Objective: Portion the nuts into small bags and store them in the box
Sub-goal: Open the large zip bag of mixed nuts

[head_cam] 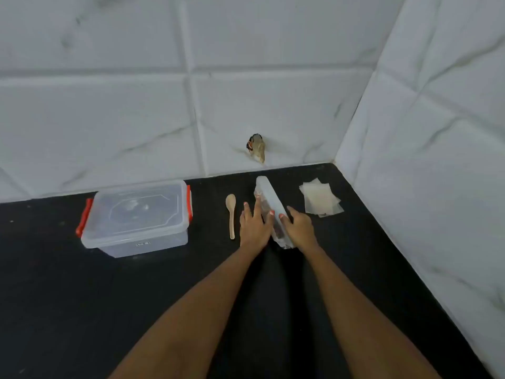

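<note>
While my left hand (255,225) lies flat with fingers spread and straight against the near side of the nut container (279,237), my right hand (299,227) curls thumb and fingers round the edge of its pale lid (269,196), which stands tilted up on edge, so I judge I am only at the opening step. That container sits just to the right of the wooden spoon (231,214) on the black counter (82,296); something dark shows dimly through its clear wall, though I cannot tell for certain that it is the nuts. Farther right of the spoon, past my right hand, the small bags (321,199) lie in a loose flat stack, and none looks filled. Well to the left of the spoon stands the clear box (131,243) with red latches, its cover on and nothing that I can make out inside. The spoon lies untouched. As I read it, hardly any of the job is done: the scooping, the filling of each bag, the opening of the box and the storing are all left
</note>
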Demonstrator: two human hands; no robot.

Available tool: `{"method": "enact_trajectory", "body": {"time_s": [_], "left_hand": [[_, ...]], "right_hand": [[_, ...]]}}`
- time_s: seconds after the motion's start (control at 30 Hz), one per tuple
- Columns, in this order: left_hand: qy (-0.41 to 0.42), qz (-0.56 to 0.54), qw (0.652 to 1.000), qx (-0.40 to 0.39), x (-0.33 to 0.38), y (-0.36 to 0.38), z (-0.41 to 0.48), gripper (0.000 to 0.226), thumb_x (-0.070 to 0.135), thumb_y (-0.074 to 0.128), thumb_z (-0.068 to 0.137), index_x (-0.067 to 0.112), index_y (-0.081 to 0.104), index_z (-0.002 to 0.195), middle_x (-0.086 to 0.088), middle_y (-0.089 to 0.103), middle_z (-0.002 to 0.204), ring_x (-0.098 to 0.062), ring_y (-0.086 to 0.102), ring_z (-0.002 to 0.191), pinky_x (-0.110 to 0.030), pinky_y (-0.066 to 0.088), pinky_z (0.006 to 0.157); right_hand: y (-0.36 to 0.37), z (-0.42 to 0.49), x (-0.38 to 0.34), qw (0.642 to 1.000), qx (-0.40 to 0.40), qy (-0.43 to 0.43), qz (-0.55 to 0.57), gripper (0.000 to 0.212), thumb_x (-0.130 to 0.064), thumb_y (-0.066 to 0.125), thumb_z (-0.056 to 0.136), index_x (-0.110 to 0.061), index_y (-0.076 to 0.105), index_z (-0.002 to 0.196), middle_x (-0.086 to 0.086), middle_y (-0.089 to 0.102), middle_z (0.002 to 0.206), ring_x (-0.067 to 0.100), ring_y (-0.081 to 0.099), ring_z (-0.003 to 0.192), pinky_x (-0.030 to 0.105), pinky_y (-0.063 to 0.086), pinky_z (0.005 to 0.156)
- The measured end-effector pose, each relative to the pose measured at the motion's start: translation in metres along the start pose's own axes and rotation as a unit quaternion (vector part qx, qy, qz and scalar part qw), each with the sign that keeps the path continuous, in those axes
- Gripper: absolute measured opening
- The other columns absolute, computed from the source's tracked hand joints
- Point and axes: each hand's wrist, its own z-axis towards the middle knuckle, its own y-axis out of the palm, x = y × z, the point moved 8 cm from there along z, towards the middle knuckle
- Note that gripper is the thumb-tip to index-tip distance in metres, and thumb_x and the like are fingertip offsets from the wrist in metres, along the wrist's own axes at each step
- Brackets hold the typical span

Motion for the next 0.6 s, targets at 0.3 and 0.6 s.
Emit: {"method": "enact_trajectory", "body": {"time_s": [0.3, 0.6], "left_hand": [[-0.074, -0.226, 0.971, 0.001, -0.009, 0.021, 0.016, 0.058, 0.006, 0.050, 0.090, 0.021, 0.032, 0.143, -0.011, 0.041, 0.141, -0.025, 0.042, 0.127, -0.041, 0.040, 0.105], [-0.076, -0.263, 0.962, 0.010, -0.013, 0.012, 0.012, 0.056, -0.003, 0.060, 0.082, 0.017, 0.044, 0.132, -0.012, 0.051, 0.130, -0.023, 0.053, 0.115, -0.038, 0.047, 0.097]], "right_hand": [[0.008, 0.009, -0.002, 0.981, -0.056, 0.073, 0.170, 0.039, -0.009, 0.044, 0.092, -0.011, 0.049, 0.131, 0.007, 0.055, 0.126, 0.020, 0.052, 0.111, 0.025, 0.041, 0.088], [0.004, -0.002, -0.004, 0.965, -0.053, 0.077, 0.244, 0.032, -0.005, 0.050, 0.090, -0.012, 0.058, 0.120, 0.001, 0.060, 0.111, 0.014, 0.055, 0.097, 0.021, 0.046, 0.071]]}}
